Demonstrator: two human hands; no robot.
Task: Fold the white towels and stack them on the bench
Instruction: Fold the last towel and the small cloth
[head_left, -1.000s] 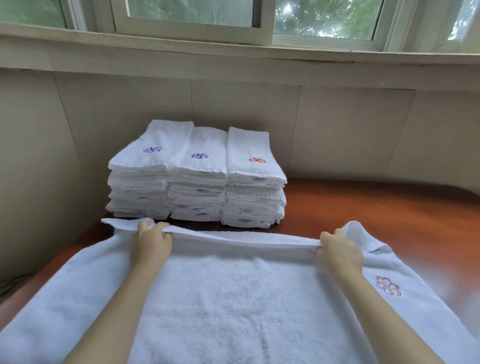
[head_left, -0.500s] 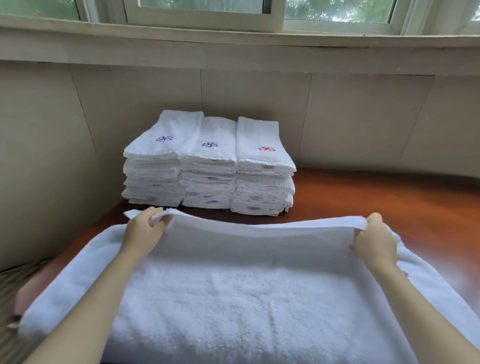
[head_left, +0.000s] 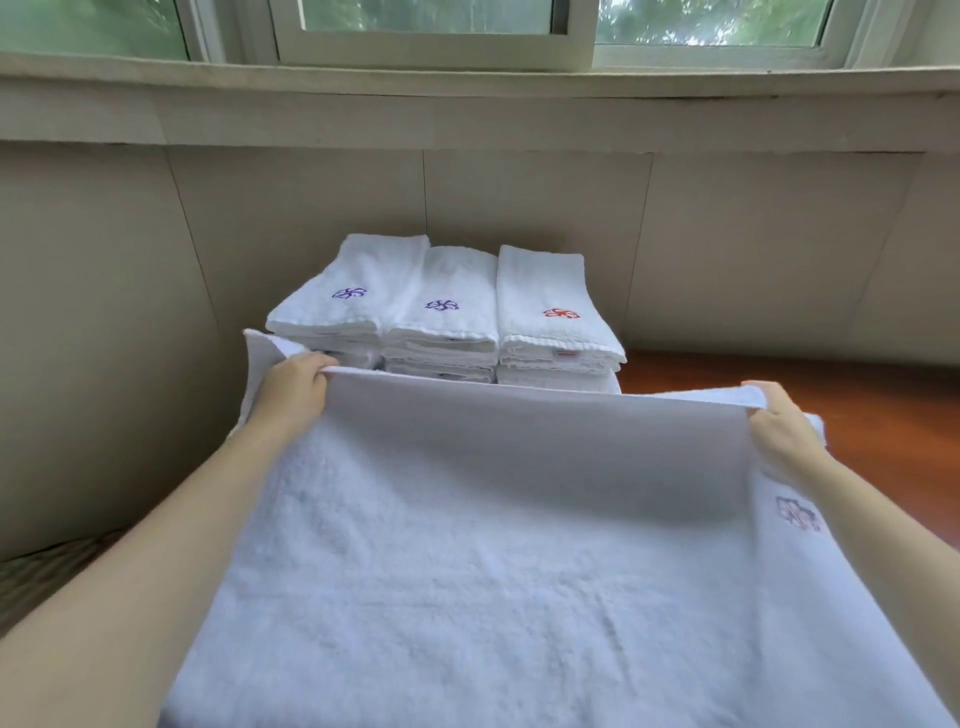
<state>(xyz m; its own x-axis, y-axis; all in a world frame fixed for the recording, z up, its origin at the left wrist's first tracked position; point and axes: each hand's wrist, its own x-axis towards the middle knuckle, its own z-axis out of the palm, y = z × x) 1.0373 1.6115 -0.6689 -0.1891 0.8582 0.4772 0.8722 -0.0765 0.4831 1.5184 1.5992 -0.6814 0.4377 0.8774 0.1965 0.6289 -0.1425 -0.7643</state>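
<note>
Wall panels in smooth beige, split by thin vertical seams, fill the background under a pale sill and a white-framed window with blurred green leaves behind the glass. Below them runs the bench, a glossy reddish-brown wooden surface seen to the right of the towels.

Nearest the camera, a large white towel covers most of the lower view. Its terry pile is coarse and nubbly; the far edge is lifted into a taut, nearly straight line, with the raised strip looking smoother and shaded. A pale pinkish flower emblem is stitched near its right side, blurred and without readable lettering.

Behind the lifted edge, against the wall, stand the folded towels in three side-by-side stacks, touching one another. Each top towel is a neat oblong with a ribbed hem at the front. The left and middle ones carry purple flower emblems, the right one a red-orange emblem. Small tags show on front edges of the right stack, too small to read.

The left hand pinches the towel's far edge near its left corner, fingers curled over the hem. The right hand grips the same edge near the right corner, the hem wrapped over its fingers.
</note>
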